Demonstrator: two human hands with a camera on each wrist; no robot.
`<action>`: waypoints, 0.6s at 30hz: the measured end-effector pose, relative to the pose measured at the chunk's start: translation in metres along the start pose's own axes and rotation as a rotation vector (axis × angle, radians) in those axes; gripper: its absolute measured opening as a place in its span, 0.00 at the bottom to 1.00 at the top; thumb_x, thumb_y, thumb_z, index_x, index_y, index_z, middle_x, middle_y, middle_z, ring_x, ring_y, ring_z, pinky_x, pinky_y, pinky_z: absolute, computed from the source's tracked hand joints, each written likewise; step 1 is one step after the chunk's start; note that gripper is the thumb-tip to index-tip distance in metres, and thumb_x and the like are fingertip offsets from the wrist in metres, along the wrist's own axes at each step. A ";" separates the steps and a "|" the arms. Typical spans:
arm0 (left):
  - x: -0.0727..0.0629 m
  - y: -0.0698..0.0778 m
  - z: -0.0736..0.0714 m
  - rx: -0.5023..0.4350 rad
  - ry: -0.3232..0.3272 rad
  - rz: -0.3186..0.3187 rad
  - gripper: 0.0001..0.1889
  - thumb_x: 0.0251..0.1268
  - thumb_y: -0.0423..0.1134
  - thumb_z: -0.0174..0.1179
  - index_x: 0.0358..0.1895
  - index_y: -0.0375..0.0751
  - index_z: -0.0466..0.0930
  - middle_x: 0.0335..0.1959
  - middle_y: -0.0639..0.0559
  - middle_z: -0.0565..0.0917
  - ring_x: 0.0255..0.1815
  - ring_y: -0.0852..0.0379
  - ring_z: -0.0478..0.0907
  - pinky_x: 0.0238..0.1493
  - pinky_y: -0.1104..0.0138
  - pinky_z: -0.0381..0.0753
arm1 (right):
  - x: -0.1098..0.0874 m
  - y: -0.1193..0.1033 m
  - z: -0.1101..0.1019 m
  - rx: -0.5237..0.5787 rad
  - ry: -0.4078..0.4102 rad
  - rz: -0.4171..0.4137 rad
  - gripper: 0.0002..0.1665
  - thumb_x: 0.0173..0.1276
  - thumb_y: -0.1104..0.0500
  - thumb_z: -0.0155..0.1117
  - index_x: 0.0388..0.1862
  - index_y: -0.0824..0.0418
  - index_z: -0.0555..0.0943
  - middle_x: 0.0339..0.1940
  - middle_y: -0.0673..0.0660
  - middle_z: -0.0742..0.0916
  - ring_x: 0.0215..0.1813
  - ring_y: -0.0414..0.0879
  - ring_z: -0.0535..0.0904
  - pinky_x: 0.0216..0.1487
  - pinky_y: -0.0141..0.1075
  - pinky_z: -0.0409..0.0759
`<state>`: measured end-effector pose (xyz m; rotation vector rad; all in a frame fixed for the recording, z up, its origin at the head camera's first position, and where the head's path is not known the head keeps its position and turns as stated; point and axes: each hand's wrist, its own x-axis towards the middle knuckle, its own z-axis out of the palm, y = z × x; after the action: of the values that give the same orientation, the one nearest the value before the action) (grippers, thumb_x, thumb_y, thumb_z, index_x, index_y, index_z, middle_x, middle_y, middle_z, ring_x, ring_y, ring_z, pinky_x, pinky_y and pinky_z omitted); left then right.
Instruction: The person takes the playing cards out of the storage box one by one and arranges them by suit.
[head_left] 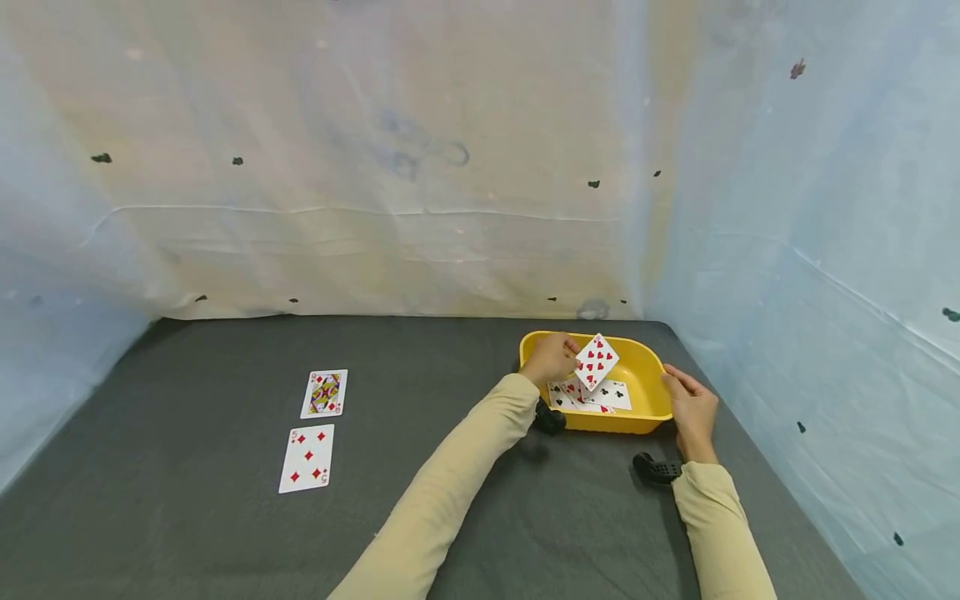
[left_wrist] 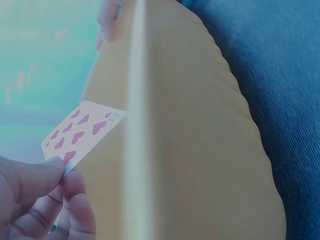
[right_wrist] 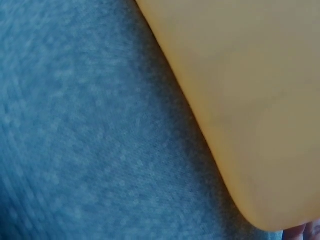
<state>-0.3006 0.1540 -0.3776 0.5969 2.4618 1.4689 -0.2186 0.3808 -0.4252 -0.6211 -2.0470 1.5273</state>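
My left hand point(head_left: 553, 358) reaches over the left part of a yellow plastic basin point(head_left: 651, 382). Between thumb and fingers it pinches a playing card point(head_left: 597, 362) of hearts, tilted above other cards. In the left wrist view, the same hearts card point(left_wrist: 82, 131) shows its face, thumb on its near corner. Below it, several face-up playing cards point(head_left: 617, 395) overlap on the basin's floor. At the right end, my right hand point(head_left: 692, 414) grips the basin's rim. Only bits of its fingers point(right_wrist: 296, 233) show at the bottom of the right wrist view.
On the left of the dark cloth-covered table point(head_left: 187, 467) lie a face-up diamonds picture card point(head_left: 326, 393) and, nearer, a diamonds number card point(head_left: 307, 458). Pale sheeting point(head_left: 375, 267) hangs behind the table and along its right side, close to the right hand.
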 end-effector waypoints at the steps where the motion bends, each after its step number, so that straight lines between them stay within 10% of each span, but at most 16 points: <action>1: 0.000 0.001 -0.001 -0.023 0.003 0.007 0.07 0.65 0.28 0.61 0.45 0.33 0.79 0.29 0.50 0.78 0.28 0.58 0.74 0.25 0.72 0.72 | 0.001 0.000 0.000 -0.002 0.001 0.002 0.24 0.70 0.49 0.62 0.60 0.62 0.80 0.51 0.52 0.83 0.40 0.33 0.78 0.37 0.22 0.77; 7: -0.002 0.006 -0.009 -0.162 -0.003 0.022 0.09 0.66 0.26 0.59 0.47 0.31 0.78 0.27 0.50 0.79 0.37 0.46 0.81 0.24 0.73 0.71 | 0.004 -0.001 0.002 -0.001 0.007 0.018 0.24 0.70 0.49 0.63 0.60 0.61 0.81 0.53 0.54 0.83 0.41 0.34 0.77 0.37 0.22 0.77; 18: -0.010 0.004 -0.034 -0.308 0.010 0.016 0.09 0.67 0.29 0.59 0.48 0.34 0.78 0.33 0.48 0.79 0.32 0.54 0.81 0.33 0.70 0.80 | 0.006 -0.003 0.000 -0.004 0.003 0.027 0.25 0.70 0.50 0.62 0.61 0.62 0.80 0.52 0.54 0.83 0.39 0.33 0.77 0.35 0.22 0.77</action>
<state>-0.3033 0.1247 -0.3578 0.5469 2.1768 1.8109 -0.2230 0.3837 -0.4211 -0.6548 -2.0478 1.5368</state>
